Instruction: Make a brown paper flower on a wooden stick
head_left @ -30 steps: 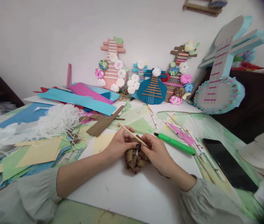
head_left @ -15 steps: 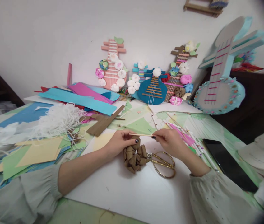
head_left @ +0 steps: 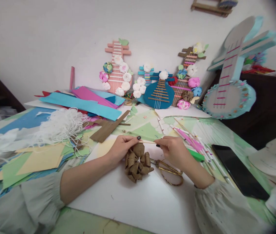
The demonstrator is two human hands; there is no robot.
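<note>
A thin pale wooden stick [head_left: 147, 142] runs level between my two hands. My left hand [head_left: 122, 149] pinches its left end between thumb and fingers, the dark-nailed thumb on top. The right end is pinched in my right hand [head_left: 174, 149]. Just below my left fingers is a brown crepe-paper flower [head_left: 136, 165] with curled petals and a white tie at its middle; whether those fingers also touch its top petal, I cannot tell. Gold-handled scissors [head_left: 169, 174] lie on the white board [head_left: 128, 201], their blade end partly hidden beside the flower.
White string [head_left: 62, 126] and coloured paper sheets [head_left: 41, 159] are heaped at left. Brown paper strips [head_left: 110, 126] lie beyond my left hand. At right are a green object [head_left: 196, 155], thin sticks and a phone [head_left: 239, 170]. Decorated paper lutes [head_left: 159, 94] lean against the wall.
The flower has shifted slightly left. My left thumb has moved up from by the petal onto the stick, and my right hand has come a little left. The green object shows more.
</note>
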